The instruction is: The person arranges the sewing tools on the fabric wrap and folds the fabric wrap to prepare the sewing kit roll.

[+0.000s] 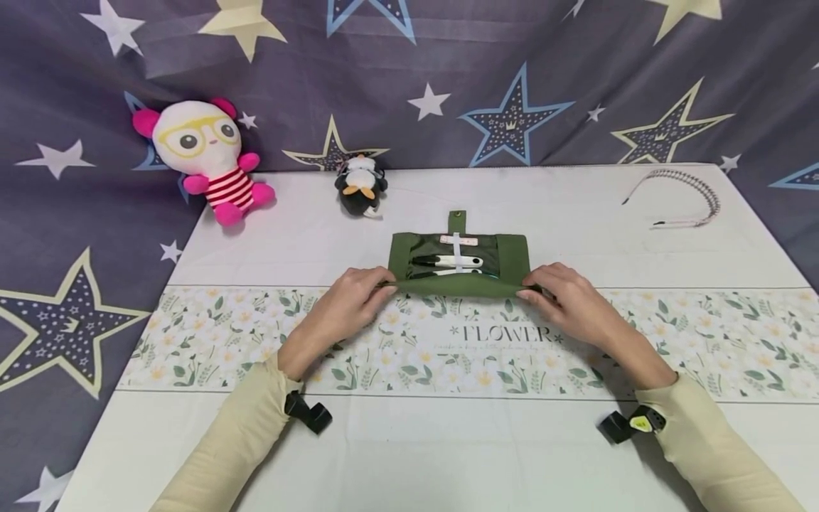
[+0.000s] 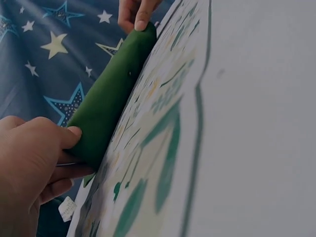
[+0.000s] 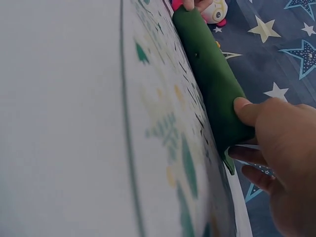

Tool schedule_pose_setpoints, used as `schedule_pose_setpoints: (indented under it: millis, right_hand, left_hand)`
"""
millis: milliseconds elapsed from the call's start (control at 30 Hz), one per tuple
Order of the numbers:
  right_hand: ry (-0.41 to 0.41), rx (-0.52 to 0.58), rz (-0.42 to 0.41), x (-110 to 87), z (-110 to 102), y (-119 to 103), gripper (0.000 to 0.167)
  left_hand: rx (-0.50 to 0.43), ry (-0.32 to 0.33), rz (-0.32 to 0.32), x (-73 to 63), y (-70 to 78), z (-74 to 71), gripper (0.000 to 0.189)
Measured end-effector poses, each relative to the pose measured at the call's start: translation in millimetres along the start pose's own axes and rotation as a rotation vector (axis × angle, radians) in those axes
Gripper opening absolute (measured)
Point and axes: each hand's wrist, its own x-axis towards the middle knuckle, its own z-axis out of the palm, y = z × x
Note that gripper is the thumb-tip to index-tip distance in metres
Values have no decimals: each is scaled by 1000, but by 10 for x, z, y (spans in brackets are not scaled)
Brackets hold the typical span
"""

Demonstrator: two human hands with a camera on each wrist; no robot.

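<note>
In the head view a green fabric roll-up case [image 1: 514, 257] lies mid-table, its near edge lifted and curved over. Two white-and-black slim tools [image 1: 457, 261] and a small pinkish strip [image 1: 459, 241] sit inside, crossed by a white strap [image 1: 457, 250]; the tools' working ends are not clear. A snap tab [image 1: 457, 222] points away from me. My left hand [image 1: 350, 299] pinches the near left corner, thumb on the outside in the left wrist view. At the near right corner, my right hand [image 1: 572, 304] pinches the fabric the same way.
A pink-and-white plush toy [image 1: 214, 160] sits at the back left, with a small penguin plush [image 1: 360, 185] to its right. At the back right lies a headband [image 1: 694, 192]. A floral band [image 1: 256, 334] crosses the white table; a starry curtain [image 1: 409, 78] hangs behind.
</note>
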Motion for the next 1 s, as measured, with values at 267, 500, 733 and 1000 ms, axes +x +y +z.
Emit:
schedule_pose_setpoints:
  millis: [267,500,733,1000]
  right_hand:
    - [-41,114,141,-20,-20,-40,6]
    - [-51,242,263,78,-16,-29,14]
    - [-42,270,315,158,-2,0,18]
    - [-21,281,349,195,43,35,19]
  left_hand:
    - [-165,-23,-123,-3,11,-10,15]
    - [-300,4,-235,58,-19,24,15]
    - [-342,51,-273,127,-25,70,18]
    - [-438,16,-336,58,-83,67,22]
